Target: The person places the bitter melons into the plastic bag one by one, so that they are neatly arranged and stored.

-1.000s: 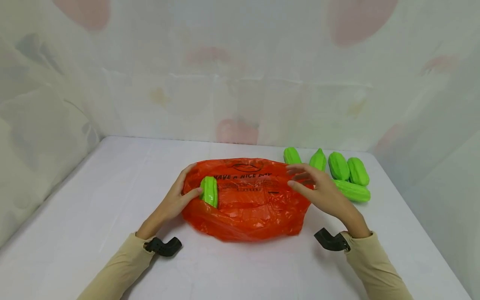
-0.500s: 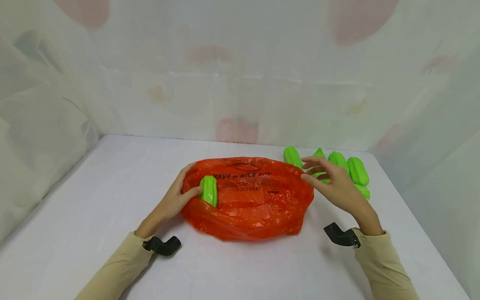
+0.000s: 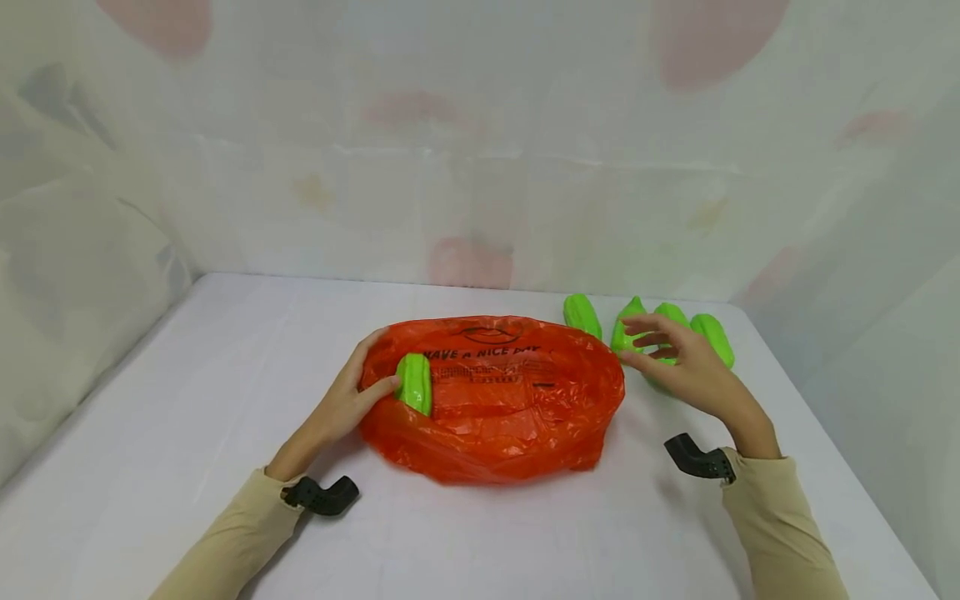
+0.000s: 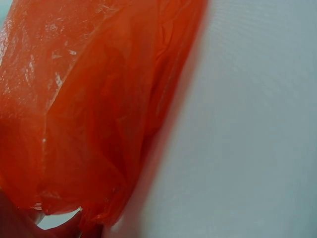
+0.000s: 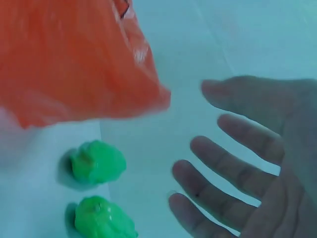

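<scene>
A smooth white table [image 3: 480,546] carries an open red plastic bag [image 3: 491,417], printed "HAVE A NICE DAY", around its middle. Toward the far right corner lie bright green ridged gourds [image 3: 712,335], partly hidden; the leftmost [image 3: 581,315] sits beside the far edge.

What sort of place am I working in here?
Probably an improvised recording booth: pale printed sheeting surrounds the white table on three visible sides, and a black wrist-worn device sits on each arm.
</scene>
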`<state>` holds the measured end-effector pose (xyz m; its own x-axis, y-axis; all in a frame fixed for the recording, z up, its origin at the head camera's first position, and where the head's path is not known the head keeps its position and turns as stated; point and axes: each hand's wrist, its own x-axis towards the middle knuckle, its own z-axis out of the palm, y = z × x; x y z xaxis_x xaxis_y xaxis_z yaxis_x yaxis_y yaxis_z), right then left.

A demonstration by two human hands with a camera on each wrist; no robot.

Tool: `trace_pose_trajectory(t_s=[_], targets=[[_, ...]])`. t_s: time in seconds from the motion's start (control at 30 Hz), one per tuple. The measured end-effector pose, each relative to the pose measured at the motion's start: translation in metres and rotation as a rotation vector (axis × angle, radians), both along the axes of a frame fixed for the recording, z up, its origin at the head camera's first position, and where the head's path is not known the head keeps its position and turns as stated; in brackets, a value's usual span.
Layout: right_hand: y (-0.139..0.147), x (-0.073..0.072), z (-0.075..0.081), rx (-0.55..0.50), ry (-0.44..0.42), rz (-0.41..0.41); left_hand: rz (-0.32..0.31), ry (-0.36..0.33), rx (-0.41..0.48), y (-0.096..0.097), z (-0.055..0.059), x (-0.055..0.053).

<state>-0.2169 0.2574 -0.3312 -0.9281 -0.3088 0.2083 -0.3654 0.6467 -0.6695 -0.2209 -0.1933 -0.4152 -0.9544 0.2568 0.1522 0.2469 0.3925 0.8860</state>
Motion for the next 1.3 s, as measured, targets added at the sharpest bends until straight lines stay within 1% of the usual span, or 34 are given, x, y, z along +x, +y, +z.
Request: trace_pose_trajectory(t_s=[0.3, 0.6, 0.8, 0.9, 1.1, 1.3], targets=[[0.015, -0.003, -0.005, 0.067, -0.076, 0.026, -0.001, -0.002, 0.006, -0.001, -0.002, 0.001], [0.031, -0.009, -0.015, 0.12, -0.087, 0.019, -0.003, -0.002, 0.005, -0.002, -0.003, 0.001], [0.038, -0.012, -0.019, 0.117, -0.113, 0.042, -0.001, -0.008, 0.0, -0.002, -0.003, 0.0], [0.041, -0.012, -0.019, 0.121, -0.121, 0.035, 0.001, -0.011, -0.003, -0.002, -0.002, 0.0], [0.047, -0.011, -0.02, 0.149, -0.162, -0.006, 0.001, -0.011, 0.0, -0.002, -0.001, 0.001], [0.054, -0.011, -0.021, 0.188, -0.173, -0.031, -0.005, -0.006, -0.001, -0.001, -0.001, 0.0]])
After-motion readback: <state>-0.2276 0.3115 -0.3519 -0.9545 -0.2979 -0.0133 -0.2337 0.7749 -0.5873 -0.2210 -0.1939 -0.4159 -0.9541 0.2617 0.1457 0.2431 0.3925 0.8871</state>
